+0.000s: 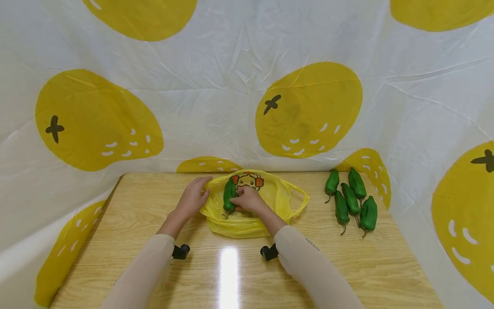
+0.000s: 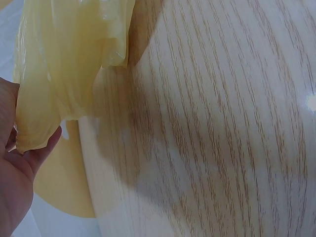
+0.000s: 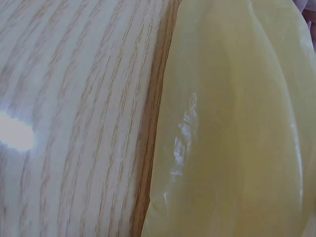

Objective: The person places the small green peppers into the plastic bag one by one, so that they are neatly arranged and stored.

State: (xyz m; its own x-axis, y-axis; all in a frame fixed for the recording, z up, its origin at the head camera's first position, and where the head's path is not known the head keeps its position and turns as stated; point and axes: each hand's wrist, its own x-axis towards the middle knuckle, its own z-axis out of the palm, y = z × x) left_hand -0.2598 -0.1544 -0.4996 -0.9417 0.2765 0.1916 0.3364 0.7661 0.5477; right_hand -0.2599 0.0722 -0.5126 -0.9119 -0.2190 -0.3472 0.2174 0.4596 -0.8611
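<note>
A yellow plastic bag point(image 1: 239, 231) with a cartoon duck print lies with its mouth spread on the wooden table. My left hand point(image 1: 193, 197) grips the bag's left rim; in the left wrist view the thin plastic point(image 2: 59, 74) passes between the thumb and fingers of that hand point(image 2: 17, 182). Over the bag's opening, my right hand point(image 1: 251, 201) holds a green pepper point(image 1: 229, 195) by its side, the stem pointing down toward me. The bag's side point(image 3: 222, 128) fills much of the right wrist view and hides nearly all of the right hand there.
Several more green peppers point(image 1: 350, 199) lie grouped at the table's right side. The wooden table point(image 1: 208, 274) reaches back to a white cloth point(image 1: 216, 107) printed with yellow fruit, which also hangs at both sides. One bag handle loop point(image 1: 302, 206) sticks out to the right.
</note>
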